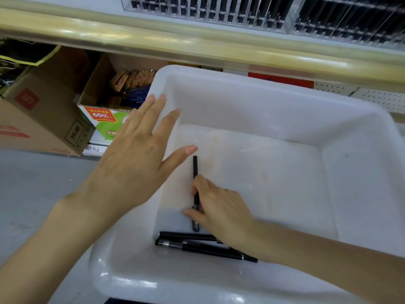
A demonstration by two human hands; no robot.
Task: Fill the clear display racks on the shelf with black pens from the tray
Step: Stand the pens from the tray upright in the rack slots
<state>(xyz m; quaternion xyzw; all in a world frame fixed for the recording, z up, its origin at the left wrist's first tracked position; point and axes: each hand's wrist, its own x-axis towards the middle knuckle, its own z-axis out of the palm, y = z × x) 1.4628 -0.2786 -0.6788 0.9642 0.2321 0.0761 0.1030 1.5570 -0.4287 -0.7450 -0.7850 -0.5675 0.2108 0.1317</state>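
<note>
A white plastic tray point(350, 172) fills the middle and right of the view. Inside it, my right hand point(221, 209) pinches a black pen point(195, 167) that lies along the tray's left wall, thumb and fingers curled round its shaft. A few more black pens point(197, 246) lie crosswise at the near left corner, partly under my right wrist. My left hand point(135, 156) hovers flat with straight, spread fingers over the tray's left rim and holds nothing. Two clear display racks point(210, 9) on the shelf above hold rows of black pens.
A yellowish shelf edge point(153, 40) runs across the top, below the racks. Under the shelf at the left stand a brown cardboard box point(43, 119) and an open box of packets point(129, 82) with a green and orange front. Grey floor lies at the left.
</note>
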